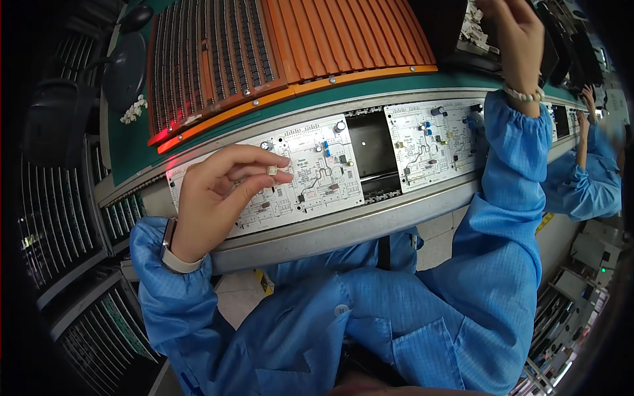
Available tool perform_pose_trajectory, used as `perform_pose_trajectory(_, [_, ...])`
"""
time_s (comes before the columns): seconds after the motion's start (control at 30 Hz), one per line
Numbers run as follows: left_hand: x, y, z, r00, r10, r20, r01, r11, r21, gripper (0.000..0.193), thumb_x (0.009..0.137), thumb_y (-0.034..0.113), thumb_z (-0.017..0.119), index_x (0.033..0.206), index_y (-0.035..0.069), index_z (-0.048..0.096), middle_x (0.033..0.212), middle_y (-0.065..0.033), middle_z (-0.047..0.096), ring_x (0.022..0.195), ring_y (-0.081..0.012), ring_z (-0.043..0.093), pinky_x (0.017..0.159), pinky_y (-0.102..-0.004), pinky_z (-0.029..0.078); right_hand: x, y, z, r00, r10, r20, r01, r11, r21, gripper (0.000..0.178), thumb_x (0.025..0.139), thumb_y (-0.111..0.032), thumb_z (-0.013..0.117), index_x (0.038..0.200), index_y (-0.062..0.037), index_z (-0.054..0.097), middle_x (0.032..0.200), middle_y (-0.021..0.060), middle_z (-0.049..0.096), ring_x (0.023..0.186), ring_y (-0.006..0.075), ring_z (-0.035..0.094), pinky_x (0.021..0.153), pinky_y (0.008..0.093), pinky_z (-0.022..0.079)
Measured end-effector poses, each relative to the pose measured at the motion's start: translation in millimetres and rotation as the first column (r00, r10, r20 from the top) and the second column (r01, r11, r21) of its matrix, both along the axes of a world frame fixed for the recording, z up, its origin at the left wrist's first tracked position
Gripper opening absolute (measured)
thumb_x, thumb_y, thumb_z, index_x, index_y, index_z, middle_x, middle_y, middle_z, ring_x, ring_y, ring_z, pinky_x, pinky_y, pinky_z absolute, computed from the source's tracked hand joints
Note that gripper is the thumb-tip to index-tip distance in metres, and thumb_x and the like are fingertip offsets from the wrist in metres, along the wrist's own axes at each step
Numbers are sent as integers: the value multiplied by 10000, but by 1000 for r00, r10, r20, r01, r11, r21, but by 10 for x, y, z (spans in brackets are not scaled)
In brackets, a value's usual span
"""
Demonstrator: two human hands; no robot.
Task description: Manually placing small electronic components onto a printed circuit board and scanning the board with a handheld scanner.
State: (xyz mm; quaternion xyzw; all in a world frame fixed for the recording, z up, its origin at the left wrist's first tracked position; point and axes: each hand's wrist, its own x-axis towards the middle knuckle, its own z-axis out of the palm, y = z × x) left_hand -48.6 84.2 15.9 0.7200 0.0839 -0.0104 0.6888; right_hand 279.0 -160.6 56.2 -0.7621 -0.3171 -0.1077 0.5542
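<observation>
My left hand (214,191) hovers over the nearer-left white circuit board (317,162), thumb and fingertips pinched on a small cream-white connector (272,170). Black, blue and yellow parts stand on that board, and my hand covers much of its left side. My right hand (518,39) reaches far up to the right, beside a dark bin holding a heap of small white parts (474,26). The frame's top edge cuts off its fingertips, so what they do cannot be seen. A second white circuit board (436,142) lies below my right wrist.
Both boards sit on a conveyor with a metal front rail (343,228). Behind it, an orange ribbed rack (356,36) stands on a green mat (125,148), near loose white parts (134,109). Racks of boards (63,218) stand at left. Another person in blue (581,178) works at far right.
</observation>
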Motion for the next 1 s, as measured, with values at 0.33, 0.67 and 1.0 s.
perform_pose_trajectory(0.33, [40,51,-95,988,-34,148,-23,930,367,202,877,-14,702,1080,-13,699,982,-103,697,864,-163,678,789,-281,528,-1013,286,62,700,712,-55,-714,700,-12,182,941,26,604,1090,49,707,1014,152,686,867,182,688,713,301,592])
perform_pose_trajectory(0.67, [219,-99,-43,990,-4,143,-63,882,466,178,829,35,768,980,-9,682,851,-75,668,732,-145,638,663,-267,514,-1598,435,-495,459,887,-55,-784,375,-495,164,867,-162,731,948,-27,685,807,94,627,768,251,640,704,367,501])
perform_pose_trajectory(1.0, [104,-134,-63,972,14,235,-153,798,583,149,852,-24,707,1000,-13,695,847,-116,688,729,-202,691,643,-296,540,-1701,412,-613,463,870,167,-672,468,-574,212,768,-172,798,906,-53,690,887,46,653,811,208,607,707,343,427])
